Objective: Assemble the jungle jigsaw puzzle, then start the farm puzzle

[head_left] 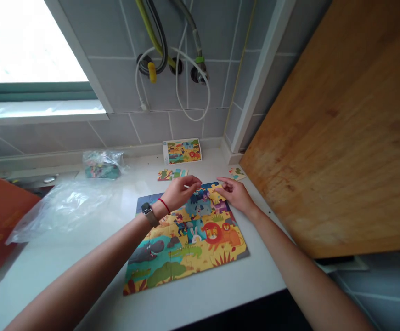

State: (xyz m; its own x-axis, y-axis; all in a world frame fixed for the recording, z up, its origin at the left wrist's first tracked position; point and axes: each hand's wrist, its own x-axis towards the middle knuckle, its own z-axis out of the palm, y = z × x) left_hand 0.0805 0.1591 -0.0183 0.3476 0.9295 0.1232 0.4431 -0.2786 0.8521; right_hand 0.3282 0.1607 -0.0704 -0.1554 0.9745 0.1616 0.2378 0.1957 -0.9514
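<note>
The right hand (237, 194) grips a yellow piece (215, 195) at the far right of the puzzle (186, 266) on the counter (96, 276); the left hand (179, 191) curls above the far edge, its hold impossible to tell. The step seems to be fitting this piece; the next move likely calls for lining up tabs and pressing

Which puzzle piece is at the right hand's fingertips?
The mostly yellow piece at the far right corner of the puzzle, by the right hand; the loose pieces lie farther back on the counter.
</note>
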